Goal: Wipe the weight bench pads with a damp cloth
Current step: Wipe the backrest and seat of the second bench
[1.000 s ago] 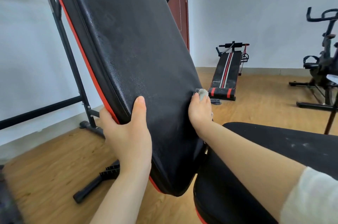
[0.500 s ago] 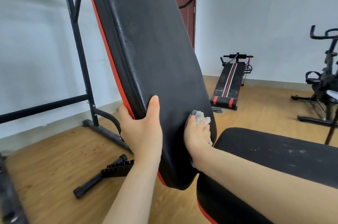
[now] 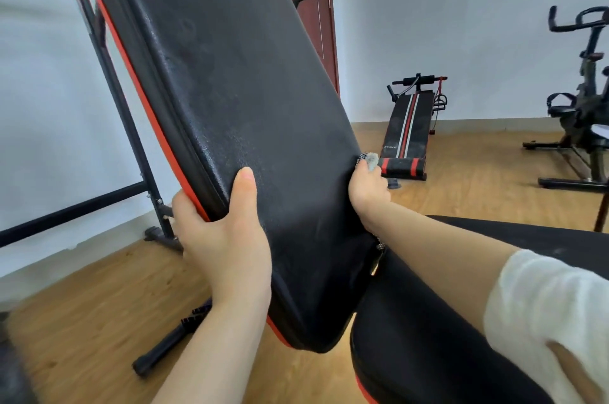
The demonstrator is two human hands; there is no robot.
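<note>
Left hand [image 3: 227,239] grips the back pad [image 3: 230,90] by its edge.
Right hand [image 3: 367,189] pinches the cloth [image 3: 370,161] on the opposite edge, seat pad [image 3: 412,321] right below.

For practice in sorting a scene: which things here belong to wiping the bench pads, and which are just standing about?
Part of the job: back pad, seat pad, cloth, left hand, right hand.
Standing about: sit-up board, exercise bike, door.
</note>
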